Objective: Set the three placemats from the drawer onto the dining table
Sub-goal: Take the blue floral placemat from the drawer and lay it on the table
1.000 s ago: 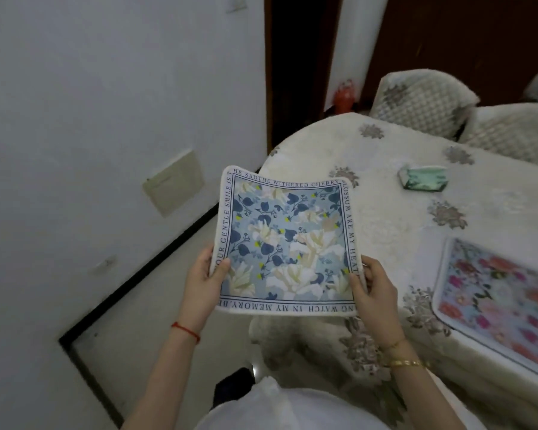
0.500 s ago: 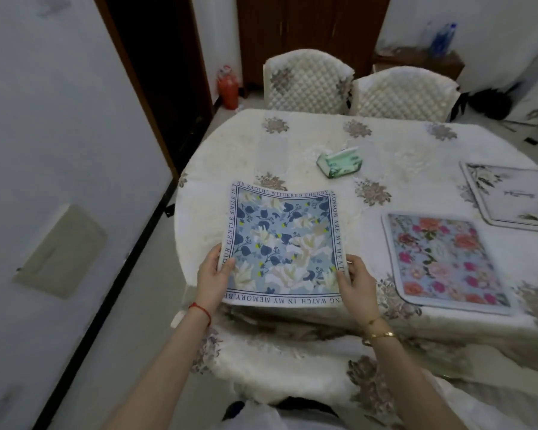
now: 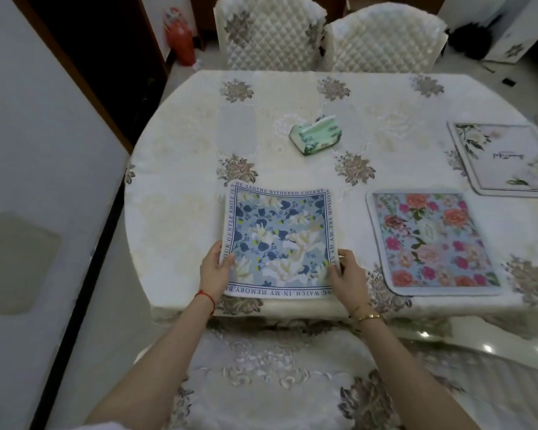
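A blue floral placemat (image 3: 280,237) with a lettered border lies over the near left part of the dining table (image 3: 180,193). My left hand (image 3: 215,270) pinches its near left edge and my right hand (image 3: 347,276) pinches its near right edge. A pink rose placemat (image 3: 432,240) lies flat to the right of it. A white placemat (image 3: 510,159) with pale flowers lies further right, partly cut off by the frame edge.
A green tissue box (image 3: 316,138) sits near the table's middle. Two quilted chairs (image 3: 269,32) stand at the far side, and a chair back (image 3: 280,377) with an embroidered cover stands just before me. A wall runs along the left; a red extinguisher (image 3: 179,35) stands by the doorway.
I have turned from the wall toward the table, and both hands have brought the blue placemat forward and down onto the tablecloth, still holding its near edge.
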Motion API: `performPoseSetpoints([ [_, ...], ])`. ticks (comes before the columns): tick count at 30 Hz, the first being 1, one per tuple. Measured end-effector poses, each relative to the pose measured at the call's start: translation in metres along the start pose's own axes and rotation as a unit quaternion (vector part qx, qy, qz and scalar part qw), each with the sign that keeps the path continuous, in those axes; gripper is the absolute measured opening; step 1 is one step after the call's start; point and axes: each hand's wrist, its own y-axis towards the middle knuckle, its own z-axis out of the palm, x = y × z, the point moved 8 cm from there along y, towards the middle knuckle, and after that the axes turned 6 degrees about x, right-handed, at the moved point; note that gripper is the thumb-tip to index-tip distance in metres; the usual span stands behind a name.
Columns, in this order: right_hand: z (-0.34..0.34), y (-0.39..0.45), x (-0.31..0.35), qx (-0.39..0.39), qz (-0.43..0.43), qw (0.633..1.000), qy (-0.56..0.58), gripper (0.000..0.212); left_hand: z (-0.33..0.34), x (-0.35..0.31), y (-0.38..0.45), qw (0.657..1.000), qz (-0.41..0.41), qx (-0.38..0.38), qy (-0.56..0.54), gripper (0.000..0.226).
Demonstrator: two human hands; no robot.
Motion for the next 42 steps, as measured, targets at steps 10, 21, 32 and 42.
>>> performPoseSetpoints([
  [10,0.015,0.006,-0.020,0.001,0.032,0.999,-0.034,0.023,-0.012,0.015,0.011,0.996,-0.017,-0.052,0.071,0.038],
  [21,0.030,0.084,0.034,-0.003,-0.143,0.970,-0.196,0.044,0.016,-0.037,0.077,0.922,0.164,0.003,0.350,0.046],
  [32,0.114,0.169,0.091,0.136,-0.228,0.926,-0.267,0.058,0.080,-0.043,0.162,0.851,0.202,0.102,0.473,0.053],
  [42,0.056,0.163,0.021,0.088,-0.156,0.946,-0.269,0.062,0.036,-0.014,0.156,0.843,0.167,0.057,0.509,0.064],
])
